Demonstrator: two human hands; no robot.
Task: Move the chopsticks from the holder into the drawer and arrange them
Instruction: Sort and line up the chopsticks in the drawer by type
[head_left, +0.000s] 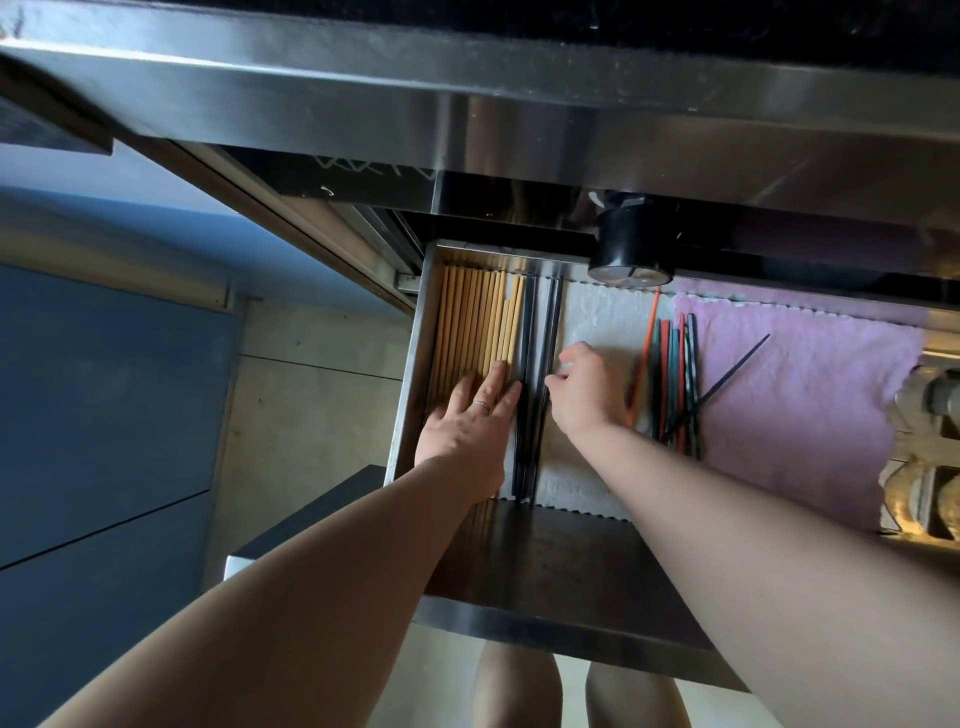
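Left grip lies flat, fingers straight, pressing on the wooden chopsticks at the nine o'clock side of the drawer. Right grip, fingers curled, pinches the dark chopsticks just beside them. Coloured chopsticks lie loose at its three o'clock, overlapping a pink cloth.

The open drawer fills the centre of the frame, below the counter edge. Inside, a row of chopsticks lies along the left wall, front to back, with the left hand flat on its near part. Just right lie the middle chopsticks, parallel; the right hand pinches one from their right side. Further right, a bundle of chopsticks sits where the left liner meets the right liner, and a stray chopstick slants across it. A round container sits over the drawer's back edge.
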